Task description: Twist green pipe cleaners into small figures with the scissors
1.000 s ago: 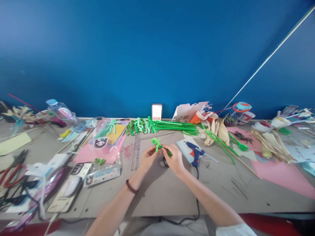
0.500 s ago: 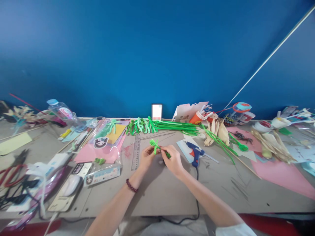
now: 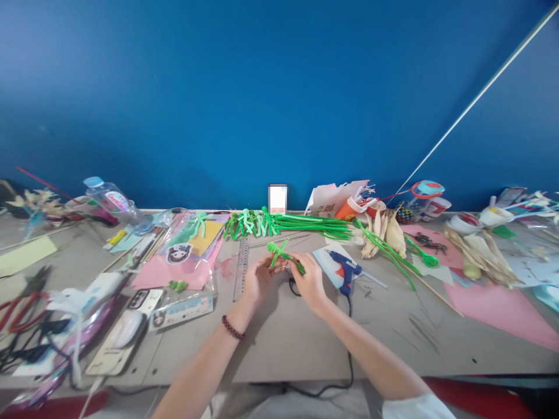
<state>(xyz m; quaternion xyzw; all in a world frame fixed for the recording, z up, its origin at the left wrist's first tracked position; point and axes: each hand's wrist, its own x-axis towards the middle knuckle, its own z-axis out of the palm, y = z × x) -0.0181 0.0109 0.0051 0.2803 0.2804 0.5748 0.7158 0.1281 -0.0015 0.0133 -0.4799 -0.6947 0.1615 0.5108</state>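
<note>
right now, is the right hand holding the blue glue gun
No, the blue glue gun lies on the table to the right of the right hand, which holds a green fuzzy piece.

The only view looks out from the person's head, above the near side of the desk (image 3: 288,343), facing forward and tilted down — the blue wall (image 3: 244,105) fills the upper half of the frame, the desk most of the lower half. It is wide but close, with the left hand (image 3: 258,281) and right hand (image 3: 311,283) just below centre
</note>
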